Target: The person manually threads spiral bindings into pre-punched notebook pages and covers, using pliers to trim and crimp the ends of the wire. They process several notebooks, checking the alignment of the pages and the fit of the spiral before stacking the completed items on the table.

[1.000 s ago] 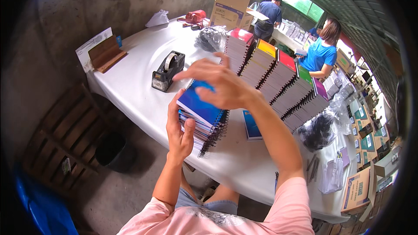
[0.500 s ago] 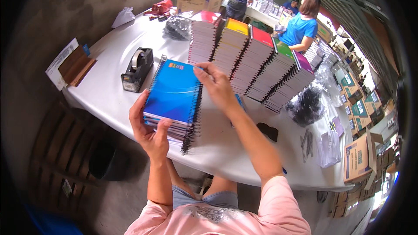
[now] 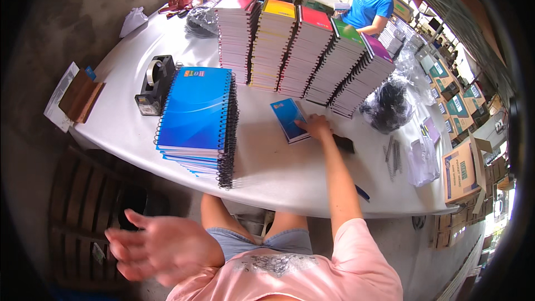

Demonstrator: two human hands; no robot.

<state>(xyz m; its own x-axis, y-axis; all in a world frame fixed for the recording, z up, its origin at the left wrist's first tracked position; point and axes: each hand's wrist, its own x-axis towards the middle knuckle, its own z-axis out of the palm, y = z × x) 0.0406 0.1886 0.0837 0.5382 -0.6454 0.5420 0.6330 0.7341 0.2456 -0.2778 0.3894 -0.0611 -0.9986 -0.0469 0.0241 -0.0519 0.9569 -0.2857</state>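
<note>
Clock set at view centre, twelve away from the wearer. Brown holder (image 3: 82,103) at nine, near the edge of the white tabletop (image 3: 125,128). Black tape dispenser (image 3: 154,86) toward ten, just beside the blue notebook stack (image 3: 195,106), whose black coils show along both long edges. Left hand (image 3: 164,249) at seven, off the tabletop — blurred, fingers spread, nothing in it. From eleven round to two stand five tall coil-bound piles in a row: pink (image 3: 237,39), yellow (image 3: 271,47), red (image 3: 306,50), green (image 3: 336,58), purple (image 3: 362,72). Small blue pad (image 3: 287,114) lies flat near the centre, just toward one, well apart from the blue stack; no coil made out on it. Right hand (image 3: 316,127) at its right side, fingers bent onto it; cannot tell whether they grip or only rest. Bagged black coils (image 3: 387,106) between two and three; loose coils (image 3: 393,159) and a carton (image 3: 462,170) past three. Progress, my judgement: the five coloured piles look bound and stacked, the blue one bound but lower — the pad left over, not on any pile.
</note>
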